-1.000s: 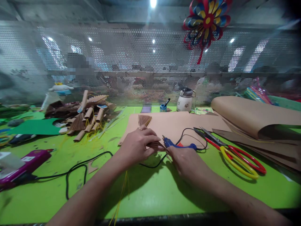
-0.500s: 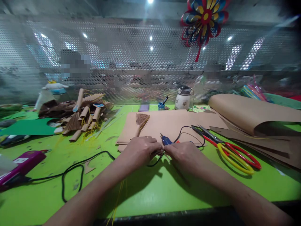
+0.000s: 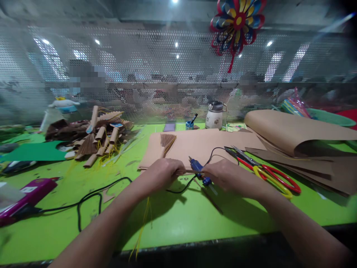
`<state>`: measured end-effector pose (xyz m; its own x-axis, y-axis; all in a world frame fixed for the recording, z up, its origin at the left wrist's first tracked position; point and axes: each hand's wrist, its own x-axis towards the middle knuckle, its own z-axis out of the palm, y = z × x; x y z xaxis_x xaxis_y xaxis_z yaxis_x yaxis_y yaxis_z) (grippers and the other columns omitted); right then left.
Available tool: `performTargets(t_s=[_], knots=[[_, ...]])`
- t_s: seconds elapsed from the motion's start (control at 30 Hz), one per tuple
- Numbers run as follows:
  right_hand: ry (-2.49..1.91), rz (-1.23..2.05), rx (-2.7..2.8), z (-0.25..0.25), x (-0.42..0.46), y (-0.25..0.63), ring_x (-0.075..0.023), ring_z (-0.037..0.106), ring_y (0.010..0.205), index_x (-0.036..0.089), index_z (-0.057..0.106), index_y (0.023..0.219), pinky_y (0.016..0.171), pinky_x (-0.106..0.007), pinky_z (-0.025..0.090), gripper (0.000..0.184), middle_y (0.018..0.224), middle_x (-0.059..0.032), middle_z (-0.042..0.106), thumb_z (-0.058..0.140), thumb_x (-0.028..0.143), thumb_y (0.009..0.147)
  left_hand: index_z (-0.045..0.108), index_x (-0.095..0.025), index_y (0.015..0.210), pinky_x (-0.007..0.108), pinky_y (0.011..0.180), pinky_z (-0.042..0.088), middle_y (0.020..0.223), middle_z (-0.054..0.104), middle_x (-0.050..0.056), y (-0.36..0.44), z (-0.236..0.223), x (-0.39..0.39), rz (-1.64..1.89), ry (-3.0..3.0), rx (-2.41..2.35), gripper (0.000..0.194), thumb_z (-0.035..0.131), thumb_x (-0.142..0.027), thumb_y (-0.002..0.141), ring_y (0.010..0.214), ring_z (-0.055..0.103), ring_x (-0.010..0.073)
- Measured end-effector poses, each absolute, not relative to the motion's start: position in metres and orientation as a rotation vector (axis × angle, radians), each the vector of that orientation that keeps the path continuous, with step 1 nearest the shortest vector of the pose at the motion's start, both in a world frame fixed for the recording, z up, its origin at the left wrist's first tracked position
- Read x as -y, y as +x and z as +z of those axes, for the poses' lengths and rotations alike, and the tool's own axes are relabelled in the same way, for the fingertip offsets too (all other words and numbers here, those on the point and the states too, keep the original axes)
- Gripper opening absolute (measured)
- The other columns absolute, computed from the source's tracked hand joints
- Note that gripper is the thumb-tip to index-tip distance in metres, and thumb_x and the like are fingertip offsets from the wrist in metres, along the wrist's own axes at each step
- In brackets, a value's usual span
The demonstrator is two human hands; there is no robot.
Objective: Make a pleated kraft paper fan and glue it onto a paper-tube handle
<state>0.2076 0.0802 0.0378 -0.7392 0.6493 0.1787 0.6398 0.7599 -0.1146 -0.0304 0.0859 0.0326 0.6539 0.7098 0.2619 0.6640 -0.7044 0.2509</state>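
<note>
My left hand [image 3: 166,173] is closed, with a small part of folded brown paper [image 3: 180,172] showing at its fingertips. Most of that paper is hidden by the fingers. Yellow strings [image 3: 143,225] hang below this hand. To its right, my right hand [image 3: 227,175] is also closed in a pinch; what lies between its fingers is hidden. A blue glue gun [image 3: 197,166] with a black cord shows in the gap between the hands. Beyond the left hand, a pleated paper fan [image 3: 167,140] rests on large brown paper sheets [image 3: 192,141].
Scissors with red and yellow handles [image 3: 275,180] lie at right, before a rolled brown sheet [image 3: 279,128]. A pile of paper fans and tubes [image 3: 102,137] sits at left, near a purple glue gun [image 3: 30,197]. A jug [image 3: 214,115] stands behind.
My hands, together at the folded paper before, have moved apart. More of the blue glue gun and a thin brown strip on the table now show between them. The view has shifted slightly.
</note>
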Motion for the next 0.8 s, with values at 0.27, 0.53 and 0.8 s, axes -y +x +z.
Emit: performTargets(t_s=[0.27,0.53,0.8], knots=[[-0.99,0.179,2.593,0.05,-0.076,0.219,-0.0118,0.048,0.053,0.013,0.066,0.08,0.054,-0.024,0.03,0.031,0.06,-0.0035,0.059,0.043,0.029,0.094,0.061,-0.015,0.065,0.019,0.049,0.031,0.052,0.056,-0.002,-0.039,0.037,-0.09,0.71,2.387,-1.121,0.025,0.054,-0.029,0.085,0.048,0.045,0.0082],[-0.967,0.379,2.49,0.046,-0.058,0.228,-0.0103,0.05,0.055,0.016,0.063,0.087,0.057,-0.022,0.035,0.028,0.061,0.0006,0.058,0.038,0.025,0.096,0.066,-0.014,0.085,0.021,0.052,0.037,0.06,0.059,0.001,-0.039,0.04,-0.092,0.937,1.89,-1.103,0.025,0.06,-0.038,0.08,0.053,0.049,0.0101],[-0.968,0.134,2.289,0.023,-0.056,0.214,-0.0161,0.059,0.068,0.014,0.063,0.101,0.063,-0.027,0.042,0.025,0.077,-0.0073,0.068,0.041,0.021,0.093,0.065,-0.01,0.093,0.017,0.041,0.016,0.061,0.046,-0.002,-0.025,0.038,-0.084,1.117,1.239,-0.853,0.036,0.065,-0.043,0.077,0.05,0.036,0.0049]])
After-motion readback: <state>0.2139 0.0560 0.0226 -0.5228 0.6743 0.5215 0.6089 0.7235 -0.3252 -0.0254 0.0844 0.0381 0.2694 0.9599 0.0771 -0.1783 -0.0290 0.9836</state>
